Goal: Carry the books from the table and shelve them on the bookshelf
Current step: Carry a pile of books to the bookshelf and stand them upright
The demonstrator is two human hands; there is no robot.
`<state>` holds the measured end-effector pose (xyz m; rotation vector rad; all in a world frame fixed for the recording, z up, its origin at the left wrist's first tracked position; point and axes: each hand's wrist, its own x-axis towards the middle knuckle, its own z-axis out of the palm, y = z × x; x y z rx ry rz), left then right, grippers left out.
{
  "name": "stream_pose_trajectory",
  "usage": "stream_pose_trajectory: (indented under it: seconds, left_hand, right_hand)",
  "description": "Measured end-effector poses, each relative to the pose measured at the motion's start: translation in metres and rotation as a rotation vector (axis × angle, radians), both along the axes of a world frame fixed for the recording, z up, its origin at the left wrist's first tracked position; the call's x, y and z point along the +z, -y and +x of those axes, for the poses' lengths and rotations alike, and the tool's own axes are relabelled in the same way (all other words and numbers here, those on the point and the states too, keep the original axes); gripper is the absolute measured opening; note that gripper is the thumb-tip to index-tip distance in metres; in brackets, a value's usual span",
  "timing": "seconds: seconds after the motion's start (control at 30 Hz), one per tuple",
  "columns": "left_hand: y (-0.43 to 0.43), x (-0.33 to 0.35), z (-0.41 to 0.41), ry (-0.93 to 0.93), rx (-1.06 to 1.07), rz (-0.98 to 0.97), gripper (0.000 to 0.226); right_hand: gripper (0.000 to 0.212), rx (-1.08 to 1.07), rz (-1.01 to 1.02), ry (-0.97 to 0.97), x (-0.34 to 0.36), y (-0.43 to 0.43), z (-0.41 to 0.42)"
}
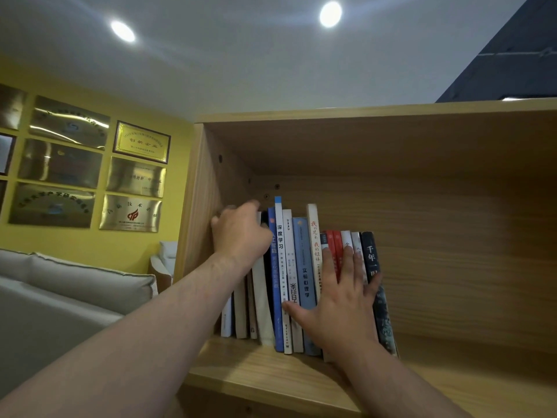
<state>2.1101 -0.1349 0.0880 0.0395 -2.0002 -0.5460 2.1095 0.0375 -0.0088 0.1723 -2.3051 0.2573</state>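
Gripping the tops of the leftmost books [261, 300] in the bookshelf [458, 242] with the left hand [241, 236], pressing the right hand [340, 309] flat, fingers spread, against spines further right.

At 9 o'clock of the row of books [301, 267], the left hand [241, 233] hides the tops of the pale leftmost spines. Its fingertips [251, 204] are blurred, so whether they hook over a book or only press cannot be told. At 5 o'clock of the row, the right hand [343, 300] covers the lower parts of the red and white spines [337, 239]. The bookshelf [452, 267] is cut off at 3 and 6 o'clock by the edges. At 9 o'clock, most wall plaques [60, 164] glare too much to read, and the sofa [75, 282] runs out of view.
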Motion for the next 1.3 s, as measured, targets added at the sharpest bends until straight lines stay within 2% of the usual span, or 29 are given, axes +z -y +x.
stream_pose_trajectory:
  seconds: [0.07, 0.13, 0.2, 0.23, 0.33, 0.47, 0.6, 0.7, 0.83, 1.07, 1.17, 1.3]
  left_hand:
    - [0.000, -0.010, 0.005, -0.149, -0.080, 0.085, 0.047]
    - [0.000, -0.024, 0.009, -0.225, -0.319, 0.351, 0.056]
    - [-0.003, -0.044, 0.008, -0.189, -0.537, 0.602, 0.062]
    - [-0.006, -0.057, 0.005, -0.124, -0.552, 0.630, 0.057]
    - [-0.016, -0.090, -0.001, 0.040, -0.494, 0.626, 0.025]
    - [-0.011, -0.093, 0.011, -0.020, -0.495, 0.577, 0.010]
    - [-0.003, -0.093, 0.033, -0.161, -0.507, 0.607, 0.011]
    - [0.001, -0.092, 0.042, -0.142, -0.498, 0.614, 0.013]
    - [-0.001, -0.096, 0.047, -0.061, -0.473, 0.594, 0.027]
    - [0.008, -0.098, 0.074, -0.081, -0.481, 0.581, 0.018]
    - [0.022, -0.100, 0.103, -0.155, -0.431, 0.577, 0.014]
    - [0.047, -0.105, 0.124, -0.239, -0.509, 0.683, 0.009]
  right_hand:
    - [0.123, -0.005, 0.006, 0.004, 0.000, -0.001, -0.001]
    - [0.122, -0.006, 0.005, 0.001, 0.000, -0.001, -0.002]
    - [0.122, -0.004, 0.003, 0.003, 0.000, -0.001, -0.003]
    - [0.122, -0.004, 0.007, 0.001, -0.001, -0.001, -0.003]
    - [0.122, 0.001, 0.003, -0.030, -0.002, -0.001, -0.003]
    - [0.122, 0.007, 0.001, -0.038, -0.004, -0.002, -0.004]
    - [0.119, -0.007, 0.018, -0.017, -0.003, -0.002, -0.004]
    - [0.118, -0.011, 0.029, -0.005, -0.004, -0.002, -0.004]
    - [0.116, -0.010, 0.032, -0.012, -0.006, -0.003, -0.006]
    - [0.106, 0.039, 0.028, -0.038, -0.009, -0.009, -0.005]
    - [0.097, 0.068, 0.043, -0.042, -0.009, -0.011, -0.004]
    - [0.088, 0.122, 0.061, -0.055, -0.010, -0.007, -0.005]
